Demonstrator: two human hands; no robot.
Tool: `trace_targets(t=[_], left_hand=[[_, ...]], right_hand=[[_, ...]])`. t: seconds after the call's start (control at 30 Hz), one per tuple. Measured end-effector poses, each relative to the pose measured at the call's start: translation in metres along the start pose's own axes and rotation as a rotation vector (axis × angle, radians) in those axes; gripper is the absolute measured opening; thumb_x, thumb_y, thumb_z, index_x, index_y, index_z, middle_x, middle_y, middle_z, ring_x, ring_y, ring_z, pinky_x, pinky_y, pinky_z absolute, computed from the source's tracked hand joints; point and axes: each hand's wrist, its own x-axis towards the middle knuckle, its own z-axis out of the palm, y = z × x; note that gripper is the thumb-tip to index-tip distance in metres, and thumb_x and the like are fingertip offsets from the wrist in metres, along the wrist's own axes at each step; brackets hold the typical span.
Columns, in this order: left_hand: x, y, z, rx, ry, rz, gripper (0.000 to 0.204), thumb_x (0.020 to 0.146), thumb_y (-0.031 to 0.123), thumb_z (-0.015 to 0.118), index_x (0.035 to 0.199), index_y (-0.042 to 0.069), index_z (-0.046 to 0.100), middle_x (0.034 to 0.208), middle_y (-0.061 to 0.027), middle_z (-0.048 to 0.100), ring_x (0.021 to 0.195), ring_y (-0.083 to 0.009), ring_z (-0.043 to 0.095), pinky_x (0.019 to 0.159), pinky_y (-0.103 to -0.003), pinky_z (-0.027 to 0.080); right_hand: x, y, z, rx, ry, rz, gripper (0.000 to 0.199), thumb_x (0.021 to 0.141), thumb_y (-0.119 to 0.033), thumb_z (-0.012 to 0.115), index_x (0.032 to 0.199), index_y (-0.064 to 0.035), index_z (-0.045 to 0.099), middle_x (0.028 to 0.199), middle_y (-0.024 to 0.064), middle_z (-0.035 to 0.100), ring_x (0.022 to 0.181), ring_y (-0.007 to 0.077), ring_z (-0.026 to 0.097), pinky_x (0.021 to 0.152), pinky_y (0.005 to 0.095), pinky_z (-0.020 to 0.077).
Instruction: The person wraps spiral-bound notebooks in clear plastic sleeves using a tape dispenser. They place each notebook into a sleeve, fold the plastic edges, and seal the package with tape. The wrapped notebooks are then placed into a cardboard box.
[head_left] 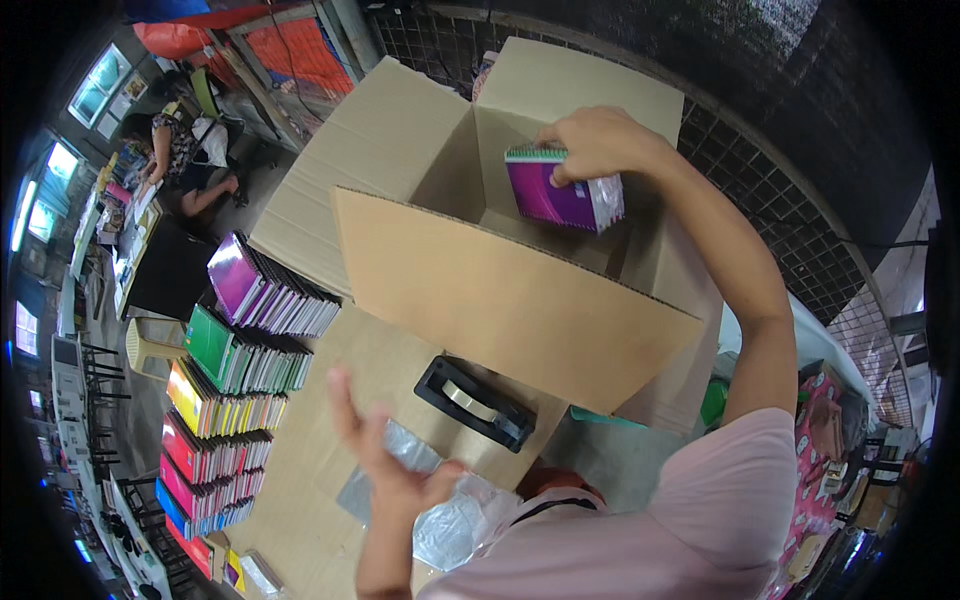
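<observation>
My right hand (pixel 600 140) is clamped on a purple spiral notebook (pixel 562 195), held upright inside the open cardboard box (pixel 520 300). My left hand (pixel 385 455) hovers spread, gripping nothing, over what looks like plastic wrap (pixel 450 520) before that box.

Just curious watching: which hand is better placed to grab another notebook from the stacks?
Probably the left hand: it is free and nearer the stacks. The right hand holds a purple notebook inside the box.
</observation>
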Motion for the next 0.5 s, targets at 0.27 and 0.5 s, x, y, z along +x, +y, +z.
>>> trace_targets(t=[0.27, 0.5], left_hand=[[0.117, 0.063, -0.019, 0.391, -0.463, 0.247, 0.044, 0.065, 0.018, 0.068, 0.107, 0.029, 0.072, 0.064, 0.0047, 0.033, 0.062, -0.0097, 0.044, 0.104, -0.047, 0.034], [-0.004, 0.038, -0.039, 0.376, -0.478, 0.102, 0.034, 0.067, 0.021, 0.066, 0.098, 0.031, 0.074, 0.095, 0.0116, 0.057, 0.094, -0.0144, 0.053, 0.106, -0.042, 0.032]], right_hand=[[-0.025, 0.007, 0.018, 0.017, -0.102, -0.013, 0.061, 0.059, -0.026, 0.073, 0.117, -0.009, 0.063, 0.095, 0.0176, 0.068, 0.093, 0.0328, 0.065, 0.081, 0.0439, 0.0495], [0.037, -0.004, 0.08, 0.085, -0.256, 0.006, 0.051, 0.068, -0.024, 0.075, 0.113, -0.0045, 0.063, 0.1, 0.0191, 0.068, 0.097, 0.0336, 0.064, 0.083, 0.0437, 0.0502]])
